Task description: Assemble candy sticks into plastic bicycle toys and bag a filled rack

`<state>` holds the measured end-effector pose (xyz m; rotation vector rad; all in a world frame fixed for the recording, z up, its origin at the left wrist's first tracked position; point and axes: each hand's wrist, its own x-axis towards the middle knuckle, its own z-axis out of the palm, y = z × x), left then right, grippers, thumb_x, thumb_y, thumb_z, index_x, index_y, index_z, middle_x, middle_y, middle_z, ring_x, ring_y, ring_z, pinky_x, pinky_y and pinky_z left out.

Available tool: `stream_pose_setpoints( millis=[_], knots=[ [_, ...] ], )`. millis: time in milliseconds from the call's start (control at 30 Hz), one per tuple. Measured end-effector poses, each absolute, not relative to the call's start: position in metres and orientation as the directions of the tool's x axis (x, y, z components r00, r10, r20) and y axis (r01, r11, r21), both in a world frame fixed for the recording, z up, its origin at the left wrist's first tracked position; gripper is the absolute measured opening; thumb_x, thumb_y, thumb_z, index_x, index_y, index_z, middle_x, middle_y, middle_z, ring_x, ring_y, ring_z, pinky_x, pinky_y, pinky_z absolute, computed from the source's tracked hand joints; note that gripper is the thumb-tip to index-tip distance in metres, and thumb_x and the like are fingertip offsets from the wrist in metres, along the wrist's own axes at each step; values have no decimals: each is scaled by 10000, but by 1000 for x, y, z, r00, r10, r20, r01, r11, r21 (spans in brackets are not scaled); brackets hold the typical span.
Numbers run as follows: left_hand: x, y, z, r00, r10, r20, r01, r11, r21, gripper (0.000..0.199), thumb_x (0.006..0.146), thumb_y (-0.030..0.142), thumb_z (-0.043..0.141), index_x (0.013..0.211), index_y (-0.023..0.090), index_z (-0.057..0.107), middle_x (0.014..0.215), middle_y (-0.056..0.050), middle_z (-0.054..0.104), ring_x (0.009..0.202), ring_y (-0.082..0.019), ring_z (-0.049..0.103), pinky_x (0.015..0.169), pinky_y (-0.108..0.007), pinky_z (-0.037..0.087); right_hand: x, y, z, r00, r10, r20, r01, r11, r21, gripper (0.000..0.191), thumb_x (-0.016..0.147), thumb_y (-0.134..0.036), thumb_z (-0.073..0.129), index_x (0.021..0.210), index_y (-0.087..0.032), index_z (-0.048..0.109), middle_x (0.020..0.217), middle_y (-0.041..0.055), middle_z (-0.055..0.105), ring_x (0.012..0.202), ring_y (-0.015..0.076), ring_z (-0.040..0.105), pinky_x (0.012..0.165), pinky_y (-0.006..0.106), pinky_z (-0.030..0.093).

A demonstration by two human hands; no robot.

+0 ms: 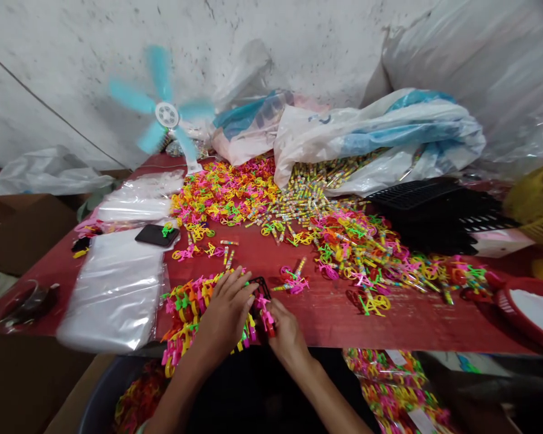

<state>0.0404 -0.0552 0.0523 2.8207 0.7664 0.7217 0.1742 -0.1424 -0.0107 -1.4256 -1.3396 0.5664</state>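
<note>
A black plastic rack (261,288) lies at the table's front edge, mostly covered by rows of small plastic toys (187,313) in pink, green, yellow and orange. My left hand (226,304) rests flat across these toys, fingers stretched towards the rack's bare end. At the rack's right end, my right hand (287,331) is closed around a pink plastic toy (265,312); its fingertips are partly hidden. Just beyond that hand, a few loose pink toys (294,280) lie with a candy-like printed tube (301,266).
Heaps of loose toys (226,190) and printed tubes (305,196) cover the table's back. Clear plastic bags (113,289) and a phone (157,235) lie left, near a spinning fan (166,114). Black racks (429,211) and a red basket (509,307) stand right.
</note>
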Motion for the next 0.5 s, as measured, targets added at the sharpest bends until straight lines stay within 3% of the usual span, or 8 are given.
stream_pose_setpoints(
  millis=[167, 333, 500],
  knots=[
    [41, -55, 53, 762, 526, 377, 459, -850, 258, 331, 935, 145, 383, 1208, 223, 553, 1320, -75, 589, 1359, -222, 396, 1107, -508, 368, 176, -141, -15, 179, 936, 303, 454, 195, -870, 244, 800, -55, 486, 897, -211, 646, 817, 35, 609, 771, 161, 618, 666, 234, 489],
    [38, -54, 59, 794, 519, 316, 446, -851, 277, 313, 919, 148, 412, 1140, 248, 610, 1345, -67, 568, 1366, -238, 380, 1102, -525, 367, 171, -143, -16, 124, 968, 218, 600, 102, -794, 435, 754, -16, 497, 1106, -242, 616, 1060, 59, 634, 896, 172, 649, 737, 238, 516],
    [38, -56, 62, 813, 500, 298, 438, -863, 253, 261, 933, 164, 391, 980, 208, 644, 1356, -76, 557, 1376, -255, 357, 1114, -540, 347, 171, -145, -17, 112, 964, 239, 613, 123, -780, 453, 754, 2, 485, 1115, -240, 611, 1034, 61, 639, 900, 183, 655, 753, 248, 528]
  ],
)
